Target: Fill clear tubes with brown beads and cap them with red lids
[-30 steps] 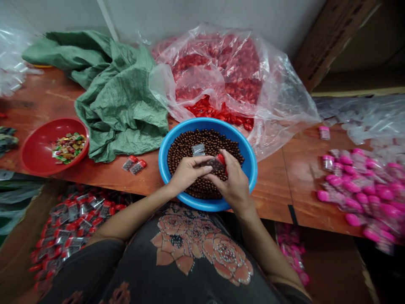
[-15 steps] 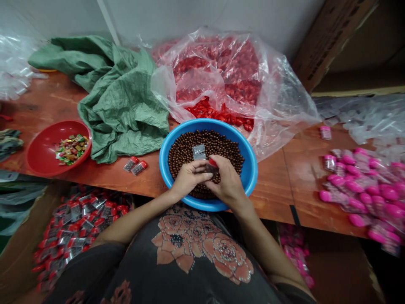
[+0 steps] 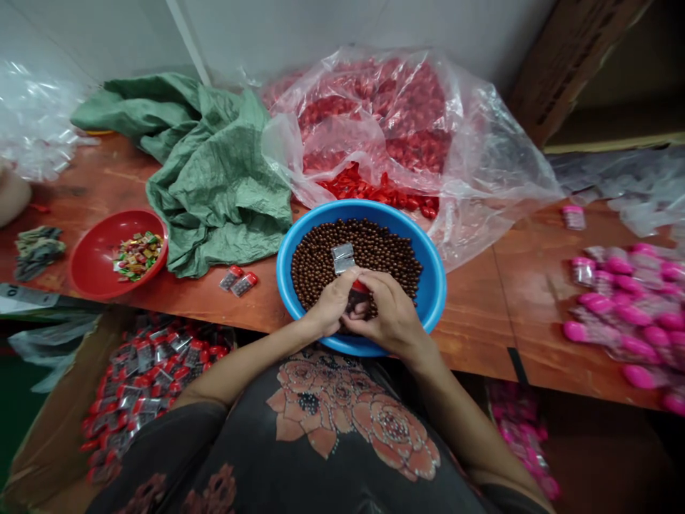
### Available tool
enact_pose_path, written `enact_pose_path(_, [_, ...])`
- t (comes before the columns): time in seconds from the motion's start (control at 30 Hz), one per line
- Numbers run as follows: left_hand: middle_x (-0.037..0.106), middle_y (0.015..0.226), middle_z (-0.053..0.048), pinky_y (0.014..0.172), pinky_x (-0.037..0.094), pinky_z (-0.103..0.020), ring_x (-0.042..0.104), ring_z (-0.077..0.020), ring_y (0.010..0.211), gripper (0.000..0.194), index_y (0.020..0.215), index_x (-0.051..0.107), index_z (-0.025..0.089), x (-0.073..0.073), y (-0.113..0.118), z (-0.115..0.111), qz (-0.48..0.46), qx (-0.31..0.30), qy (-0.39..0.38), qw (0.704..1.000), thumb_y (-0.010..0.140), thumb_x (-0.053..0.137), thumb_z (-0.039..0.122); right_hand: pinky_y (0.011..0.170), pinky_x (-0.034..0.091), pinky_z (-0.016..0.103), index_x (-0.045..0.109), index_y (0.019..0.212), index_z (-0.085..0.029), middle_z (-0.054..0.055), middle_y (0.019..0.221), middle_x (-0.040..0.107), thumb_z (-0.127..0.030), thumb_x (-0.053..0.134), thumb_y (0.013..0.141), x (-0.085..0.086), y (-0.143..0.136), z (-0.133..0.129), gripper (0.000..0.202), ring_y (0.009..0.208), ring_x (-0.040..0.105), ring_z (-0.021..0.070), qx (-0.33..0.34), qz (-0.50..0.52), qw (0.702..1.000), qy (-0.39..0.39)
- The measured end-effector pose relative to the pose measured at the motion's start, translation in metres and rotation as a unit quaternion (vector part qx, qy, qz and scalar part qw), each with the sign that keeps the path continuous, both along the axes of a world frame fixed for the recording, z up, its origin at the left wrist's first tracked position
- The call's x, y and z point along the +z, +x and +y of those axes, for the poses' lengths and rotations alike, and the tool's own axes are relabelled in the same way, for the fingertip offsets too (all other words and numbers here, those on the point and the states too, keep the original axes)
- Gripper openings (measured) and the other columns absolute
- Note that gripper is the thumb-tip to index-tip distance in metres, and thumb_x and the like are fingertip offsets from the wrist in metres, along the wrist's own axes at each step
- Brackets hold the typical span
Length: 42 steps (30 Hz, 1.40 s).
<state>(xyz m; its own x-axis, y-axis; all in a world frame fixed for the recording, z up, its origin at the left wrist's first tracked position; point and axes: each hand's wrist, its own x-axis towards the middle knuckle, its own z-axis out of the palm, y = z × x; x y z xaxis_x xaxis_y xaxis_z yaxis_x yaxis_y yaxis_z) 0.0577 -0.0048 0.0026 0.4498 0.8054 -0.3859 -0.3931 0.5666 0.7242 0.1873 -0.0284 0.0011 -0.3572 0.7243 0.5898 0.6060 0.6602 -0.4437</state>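
My left hand (image 3: 332,305) and my right hand (image 3: 394,313) meet over the near part of a blue basin (image 3: 439,275). Between them is a small clear bottle with a red cap (image 3: 358,286), largely covered by fingers. Both hands are closed on it, with the left thumb and right fingertips at the cap. Shiny brown balls (image 3: 315,246) fill much of the basin. On top of the balls, just beyond my hands, lie small clear containers (image 3: 342,257). Two red-capped bottles (image 3: 244,283) rest on the table left of the basin.
Behind the basin sits a clear plastic bag (image 3: 481,178) of red caps. A green woven sack (image 3: 225,185) and a red bowl (image 3: 88,260) of wrapped sweets are to the left. Pink-capped bottles (image 3: 636,307) lie right. Below the table edge, a box holds red-capped bottles (image 3: 144,378).
My left hand has turned and moved up against the red cap, its thumb now near my right fingertips. The view has shifted slightly left. At the far left edge, a pale rounded shape has appeared.
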Motion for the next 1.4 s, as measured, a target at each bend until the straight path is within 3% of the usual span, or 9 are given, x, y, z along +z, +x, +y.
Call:
enact_pose_path(0.17, [0.048, 0.051, 0.005, 0.041, 0.031, -0.018, 0.039, -0.0081, 0.041, 0.054, 0.121, 0.054, 0.014, 0.005, -0.010, 0.001, 0.012, -0.017, 0.054, 0.998, 0.093, 0.038, 0.059, 0.104, 0.050, 0.051, 0.039, 0.142, -0.025, 0.014, 0.134, 0.056, -0.035, 0.078, 0.075, -0.002, 0.002, 0.001, 0.079, 0.124, 0.056, 0.0292, 0.002, 0.061, 0.988, -0.139])
enact_pose_path(0.33, [0.047, 0.056, 0.006, 0.048, 0.040, -0.022, 0.041, -0.0093, 0.044, 0.059, 0.135, 0.044, 0.019, 0.013, -0.027, 0.005, 0.096, -0.109, 0.140, 0.979, 0.096, 0.034, 0.063, 0.091, 0.057, 0.045, 0.057, 0.124, -0.027, 0.006, 0.112, 0.067, -0.057, 0.082, 0.064, -0.006, 0.029, 0.006, 0.072, 0.102, 0.067, 0.0250, 0.038, 0.193, 0.905, -0.378])
enact_pose_path(0.47, [0.066, 0.088, -0.006, 0.078, 0.052, -0.032, 0.064, -0.0179, 0.082, 0.054, 0.124, 0.058, 0.020, 0.011, -0.030, 0.011, 0.164, -0.111, 0.202, 0.959, 0.089, 0.055, 0.061, 0.085, 0.060, 0.041, 0.057, 0.127, -0.027, 0.008, 0.118, 0.065, -0.055, 0.081, 0.067, -0.002, 0.031, 0.003, 0.070, 0.103, 0.066, 0.0239, -0.002, 0.210, 0.927, -0.310])
enact_pose_path(0.57, [0.066, 0.121, -0.010, 0.109, 0.039, -0.038, 0.055, -0.0245, 0.124, 0.045, 0.114, 0.066, 0.020, 0.005, -0.025, 0.012, 0.162, -0.074, 0.236, 0.955, 0.087, 0.061, 0.055, 0.100, 0.054, 0.050, 0.047, 0.140, -0.028, 0.011, 0.133, 0.060, -0.052, 0.081, 0.069, -0.001, 0.018, -0.004, 0.083, 0.119, 0.060, 0.0284, -0.028, 0.127, 0.969, -0.210])
enact_pose_path(0.7, [0.061, 0.136, -0.009, 0.119, 0.027, -0.040, 0.044, -0.0236, 0.138, 0.040, 0.118, 0.066, 0.020, 0.001, -0.021, 0.007, 0.177, -0.015, 0.209, 0.962, 0.091, 0.059, 0.048, 0.110, 0.045, 0.056, 0.031, 0.151, -0.024, 0.016, 0.144, 0.051, -0.042, 0.077, 0.078, -0.007, 0.002, -0.007, 0.089, 0.134, 0.050, 0.0321, -0.046, 0.041, 0.990, -0.131])
enact_pose_path(0.8, [0.068, 0.123, -0.010, 0.111, 0.040, -0.039, 0.057, -0.0235, 0.125, 0.045, 0.115, 0.068, 0.019, 0.002, -0.022, 0.007, 0.126, -0.006, 0.147, 0.981, 0.090, 0.056, 0.054, 0.106, 0.049, 0.054, 0.029, 0.151, -0.025, 0.014, 0.139, 0.055, -0.038, 0.074, 0.081, -0.010, -0.001, -0.007, 0.084, 0.129, 0.055, 0.0301, -0.062, 0.056, 0.989, -0.119])
enact_pose_path(0.9, [0.074, 0.087, -0.010, 0.076, 0.056, -0.033, 0.070, -0.0205, 0.081, 0.061, 0.106, 0.070, 0.014, 0.003, -0.022, 0.013, 0.048, -0.049, 0.021, 0.997, 0.087, 0.050, 0.069, 0.101, 0.052, 0.052, 0.029, 0.150, -0.026, 0.013, 0.135, 0.058, -0.039, 0.075, 0.079, -0.010, -0.001, -0.007, 0.086, 0.123, 0.058, 0.0293, -0.049, 0.055, 0.991, -0.112])
enact_pose_path(1.0, [0.064, 0.059, -0.005, 0.046, 0.046, -0.024, 0.058, -0.0129, 0.046, 0.071, 0.095, 0.068, 0.011, 0.003, -0.017, 0.016, 0.032, -0.079, -0.057, 0.995, 0.085, 0.043, 0.076, 0.097, 0.052, 0.052, 0.032, 0.148, -0.023, 0.016, 0.130, 0.058, -0.043, 0.076, 0.078, -0.008, 0.000, -0.005, 0.085, 0.118, 0.057, 0.0312, -0.039, 0.015, 0.996, -0.073])
enact_pose_path(1.4, [0.052, 0.047, 0.005, 0.036, 0.032, -0.016, 0.043, -0.0073, 0.033, 0.060, 0.132, 0.055, 0.013, 0.005, -0.015, 0.000, 0.095, -0.023, 0.064, 0.993, 0.091, 0.045, 0.055, 0.087, 0.045, 0.048, 0.056, 0.121, -0.020, 0.014, 0.105, 0.066, -0.064, 0.061, 0.078, -0.006, 0.008, 0.006, 0.061, 0.098, 0.059, 0.0317, -0.047, -0.156, 0.986, 0.041])
